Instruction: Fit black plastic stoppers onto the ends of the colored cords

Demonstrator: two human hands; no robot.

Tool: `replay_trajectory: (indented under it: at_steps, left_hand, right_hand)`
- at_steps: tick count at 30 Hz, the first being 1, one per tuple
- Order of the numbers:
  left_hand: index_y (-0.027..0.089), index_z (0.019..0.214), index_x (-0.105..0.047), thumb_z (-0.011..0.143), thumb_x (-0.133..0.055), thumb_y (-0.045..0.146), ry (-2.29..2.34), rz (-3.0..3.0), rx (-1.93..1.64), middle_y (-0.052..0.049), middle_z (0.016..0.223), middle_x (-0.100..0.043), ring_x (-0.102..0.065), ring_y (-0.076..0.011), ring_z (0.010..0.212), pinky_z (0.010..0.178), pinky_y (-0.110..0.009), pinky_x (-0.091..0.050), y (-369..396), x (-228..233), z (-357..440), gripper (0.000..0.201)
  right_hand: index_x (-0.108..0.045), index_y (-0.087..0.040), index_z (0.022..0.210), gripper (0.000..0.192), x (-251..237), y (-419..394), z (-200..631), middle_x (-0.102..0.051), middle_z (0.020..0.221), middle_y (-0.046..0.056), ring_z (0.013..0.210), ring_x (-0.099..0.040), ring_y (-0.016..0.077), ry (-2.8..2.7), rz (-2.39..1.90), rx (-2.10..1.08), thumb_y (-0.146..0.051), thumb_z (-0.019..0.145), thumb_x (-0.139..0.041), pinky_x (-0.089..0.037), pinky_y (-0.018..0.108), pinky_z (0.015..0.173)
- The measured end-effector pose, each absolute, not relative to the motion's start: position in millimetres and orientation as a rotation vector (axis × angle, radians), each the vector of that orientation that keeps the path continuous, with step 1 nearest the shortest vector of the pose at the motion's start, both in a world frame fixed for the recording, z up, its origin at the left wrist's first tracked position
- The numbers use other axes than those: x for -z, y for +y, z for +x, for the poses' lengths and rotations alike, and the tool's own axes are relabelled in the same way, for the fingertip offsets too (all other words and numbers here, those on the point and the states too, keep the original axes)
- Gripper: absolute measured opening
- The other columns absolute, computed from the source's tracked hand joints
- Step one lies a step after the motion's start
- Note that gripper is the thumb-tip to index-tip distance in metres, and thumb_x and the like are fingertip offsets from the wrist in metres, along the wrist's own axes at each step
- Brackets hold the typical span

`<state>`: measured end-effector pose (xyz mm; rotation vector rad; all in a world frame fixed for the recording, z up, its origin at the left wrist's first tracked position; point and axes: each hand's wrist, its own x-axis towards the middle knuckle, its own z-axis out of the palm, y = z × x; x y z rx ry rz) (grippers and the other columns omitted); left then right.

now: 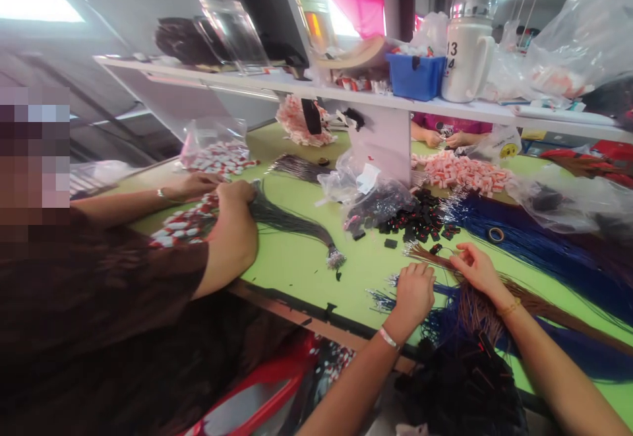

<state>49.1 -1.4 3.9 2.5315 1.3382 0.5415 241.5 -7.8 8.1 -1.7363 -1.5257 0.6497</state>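
Observation:
My left hand (415,292), fingers curled down, is over the metal-tipped ends of a bundle of blue wires (383,299). What its fingertips hold, if anything, is hidden. To its right, my right hand (477,270) has thumb and fingers drawn together at a thin wire. This wire loops toward a small black connector housing (436,249) above the tips of a brown wire bundle (425,255). More brown wires (475,311) hang over the table edge below my hands. Behind them lies a heap of black connector housings (420,215).
A co-worker's hands (236,192) work at left beside red-and-white connectors (185,225) and a dark wire bundle (291,221). Blue wires (524,245) with a tape roll (495,234) lie at right. A shelf (346,95) crosses above, carrying a blue bin (414,76) and mug (462,60).

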Motion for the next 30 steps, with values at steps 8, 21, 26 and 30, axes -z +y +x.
replay_trajectory:
  at_steps: [8,21,26,30]
  left_hand:
    - [0.018,0.098,-0.063,0.089,-0.044,0.023,1.294,2.489,-0.499,-0.010,0.100,-0.064,-0.053,-0.0241,0.094,0.082,-0.038,-0.038,-6,-16,39,0.022]
    - [0.013,0.131,-0.049,0.088,-0.040,0.020,1.202,2.536,-0.517,-0.017,0.140,-0.046,-0.034,-0.0308,0.134,0.107,-0.052,-0.025,25,2,37,0.044]
    - [0.015,0.138,-0.042,0.090,-0.040,0.030,1.164,2.504,-0.451,-0.014,0.147,-0.038,-0.027,-0.0297,0.139,0.112,-0.052,-0.017,30,12,39,0.050]
    - [0.015,0.139,-0.041,0.091,-0.037,0.033,1.157,2.507,-0.437,-0.013,0.148,-0.036,-0.025,-0.0292,0.140,0.113,-0.051,-0.016,30,16,37,0.051]
  right_hand:
    - [-0.055,-0.015,0.105,0.045,-22,-11,236,-0.065,0.080,0.004,0.069,-0.059,0.0169,-1.519,-1.626,-0.721,-0.052,0.081,-0.056,-0.046,0.030,0.066]
    - [-0.063,-0.019,0.075,0.018,-23,-17,203,-0.066,0.074,0.006,0.068,-0.057,0.0196,-1.952,-2.098,-0.190,-0.035,0.079,-0.058,-0.029,0.028,0.060]
    - [-0.060,-0.020,0.068,0.032,-17,-17,211,-0.064,0.065,0.004,0.058,-0.051,0.0163,-1.908,-2.029,-0.300,-0.040,0.089,-0.047,-0.023,0.028,0.054]
    - [-0.055,-0.019,0.059,0.043,-15,-13,223,-0.059,0.058,0.004,0.054,-0.047,0.0154,-1.806,-1.981,-0.294,-0.043,0.092,-0.040,-0.024,0.028,0.055]
